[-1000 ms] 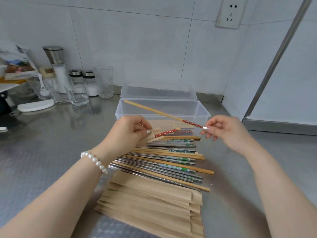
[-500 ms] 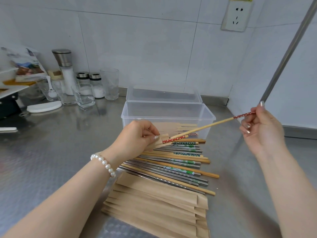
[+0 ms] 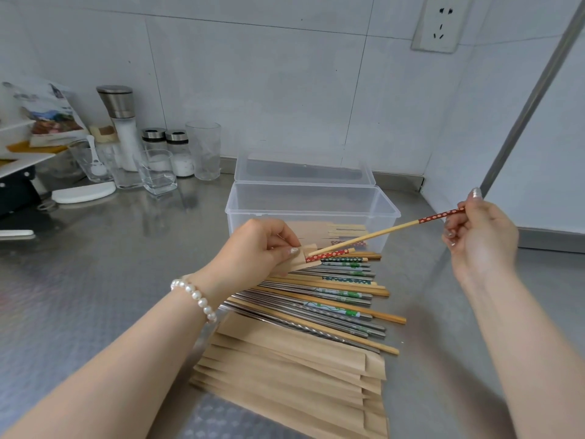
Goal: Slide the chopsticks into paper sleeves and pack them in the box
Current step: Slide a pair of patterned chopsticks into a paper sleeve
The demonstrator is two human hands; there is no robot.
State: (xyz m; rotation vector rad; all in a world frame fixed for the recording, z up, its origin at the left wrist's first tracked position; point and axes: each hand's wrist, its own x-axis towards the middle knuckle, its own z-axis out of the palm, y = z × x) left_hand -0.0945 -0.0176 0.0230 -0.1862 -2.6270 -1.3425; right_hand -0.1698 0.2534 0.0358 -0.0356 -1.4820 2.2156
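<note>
Bamboo chopstick [image 3: 384, 231] spans between left hand [image 3: 259, 245] and right hand [image 3: 481, 236].

White tile wall [image 3: 253, 74] w/ socket [image 3: 440, 25], steel counter [image 3: 79, 280].

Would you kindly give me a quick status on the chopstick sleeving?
Left hand pinching paper sleeve, one chopstick inside. Right hand aiming red-patterned chopstick at sleeve mouth. Clear box open behind. Nothing in the way.
</note>
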